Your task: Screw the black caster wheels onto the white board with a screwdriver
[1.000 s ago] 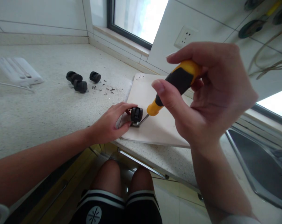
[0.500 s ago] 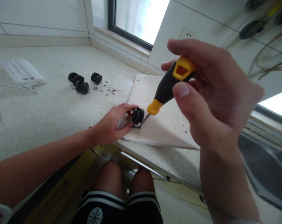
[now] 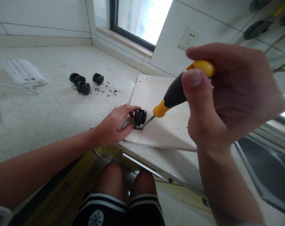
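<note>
A black caster wheel stands on its metal plate at the near left corner of a white board. My left hand grips the caster from its left side, thumb low by the plate and index finger at the wheel. In my right hand is a black-and-yellow screwdriver, held by the handle between thumb and fingers. Its shaft slants down to the left, with the tip at the right edge of the caster's plate. Whether a screw sits under the tip cannot be made out.
Several small screws lie scattered on the speckled counter, beside more black casters. A white power bank with a cable lies at the left. A sink is at the right, a wall socket behind the board.
My right hand has shifted right and rolled, tilting the screwdriver's handle further over to the right. The tip stays by the caster's plate. My left hand keeps its place on the caster.
</note>
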The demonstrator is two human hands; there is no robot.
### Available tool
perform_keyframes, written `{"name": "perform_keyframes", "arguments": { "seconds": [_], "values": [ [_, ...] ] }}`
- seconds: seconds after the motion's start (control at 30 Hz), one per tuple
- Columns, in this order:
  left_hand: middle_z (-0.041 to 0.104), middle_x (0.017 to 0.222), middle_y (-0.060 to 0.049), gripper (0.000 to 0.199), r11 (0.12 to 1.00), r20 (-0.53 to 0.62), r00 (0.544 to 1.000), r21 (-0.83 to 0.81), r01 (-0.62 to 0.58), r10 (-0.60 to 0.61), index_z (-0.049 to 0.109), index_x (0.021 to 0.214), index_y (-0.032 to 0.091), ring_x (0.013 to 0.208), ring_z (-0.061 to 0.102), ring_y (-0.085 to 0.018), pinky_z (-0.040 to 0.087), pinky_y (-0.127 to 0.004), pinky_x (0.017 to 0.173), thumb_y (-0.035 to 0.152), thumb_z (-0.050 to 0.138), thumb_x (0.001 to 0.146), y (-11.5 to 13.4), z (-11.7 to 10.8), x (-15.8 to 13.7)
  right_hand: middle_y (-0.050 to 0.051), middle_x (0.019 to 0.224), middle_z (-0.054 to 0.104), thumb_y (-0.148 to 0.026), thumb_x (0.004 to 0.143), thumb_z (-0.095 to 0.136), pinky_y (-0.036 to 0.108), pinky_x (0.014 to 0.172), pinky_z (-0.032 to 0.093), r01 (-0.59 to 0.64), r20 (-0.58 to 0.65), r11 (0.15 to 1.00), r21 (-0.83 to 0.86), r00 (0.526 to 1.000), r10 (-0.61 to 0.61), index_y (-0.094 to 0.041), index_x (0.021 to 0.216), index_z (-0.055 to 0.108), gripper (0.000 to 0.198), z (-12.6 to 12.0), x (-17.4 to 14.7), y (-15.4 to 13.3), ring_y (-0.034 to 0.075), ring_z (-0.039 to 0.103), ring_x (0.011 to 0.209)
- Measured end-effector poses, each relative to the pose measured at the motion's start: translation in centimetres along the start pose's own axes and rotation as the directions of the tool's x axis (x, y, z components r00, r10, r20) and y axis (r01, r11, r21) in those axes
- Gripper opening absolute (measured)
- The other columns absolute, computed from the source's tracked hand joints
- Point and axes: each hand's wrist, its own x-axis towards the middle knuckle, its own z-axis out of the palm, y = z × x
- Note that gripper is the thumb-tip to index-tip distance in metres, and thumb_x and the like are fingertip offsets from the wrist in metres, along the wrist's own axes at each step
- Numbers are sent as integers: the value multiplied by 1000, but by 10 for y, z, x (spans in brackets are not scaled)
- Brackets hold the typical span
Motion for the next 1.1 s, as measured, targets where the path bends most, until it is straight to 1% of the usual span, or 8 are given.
{"name": "perform_keyframes", "arguments": {
  "seconds": [0.13,0.27,0.43,0.57,0.7,0.83,0.93,1.1],
  "values": [
    [72,131,-9,59,1000,-9,1000,2,-10,10,54,148,23,119,70,-27,55,-47,111,9,62,92,-1,0,-1,2,103,77,-21,91,70,37,58,53,15,-59,1000,-27,998,-17,-45,128,79,45,2,2,-12,29,74,98],
    [71,133,-9,61,1000,-19,1000,6,-18,18,54,148,26,121,70,-27,56,-48,111,8,62,91,-3,1,-1,-2,110,80,-20,97,67,43,73,62,-1,83,994,-106,996,10,-55,144,68,59,-1,-2,-19,30,75,101],
    [71,133,-8,62,1000,-13,1000,8,-17,17,54,148,25,122,69,-27,55,-46,113,6,63,90,-3,1,-2,-4,110,80,-21,100,63,45,78,62,43,116,990,-132,993,-28,-57,141,69,55,-1,-7,-13,28,71,96],
    [71,133,-8,61,1000,-11,1000,8,-12,12,54,147,24,124,69,-27,55,-46,113,6,62,89,-2,1,-1,-5,114,81,-26,102,65,45,78,63,53,211,992,-113,977,-28,-54,136,73,45,-2,-7,-10,27,71,97],
    [72,133,-8,60,1000,-11,1000,6,-7,8,55,146,24,123,69,-27,55,-46,113,6,61,89,-1,1,-1,-3,109,79,-25,101,64,42,77,66,33,142,993,-114,990,-17,-49,127,79,39,-2,-8,-7,26,70,91],
    [71,131,-8,60,1000,-7,1000,2,-7,7,54,147,25,122,69,-27,54,-47,113,7,62,90,-2,1,-1,-1,115,78,-34,100,71,37,80,68,52,170,996,-70,985,-40,-41,126,83,30,-4,-8,-1,24,70,95],
    [71,129,-7,62,1000,-12,1000,-4,-11,11,53,148,26,119,69,-26,54,-47,112,7,63,90,-3,1,-2,-1,112,79,-31,101,71,35,82,68,78,184,995,-64,981,-65,-39,129,83,31,-7,-6,-2,23,69,96],
    [71,129,-7,60,1000,-6,1000,-17,-7,7,56,146,26,120,69,-27,54,-47,111,6,63,89,-2,0,-1,-4,113,80,-25,103,63,39,87,68,22,294,997,-74,956,1,-52,137,76,45,-10,0,-11,24,75,100]
  ]
}}
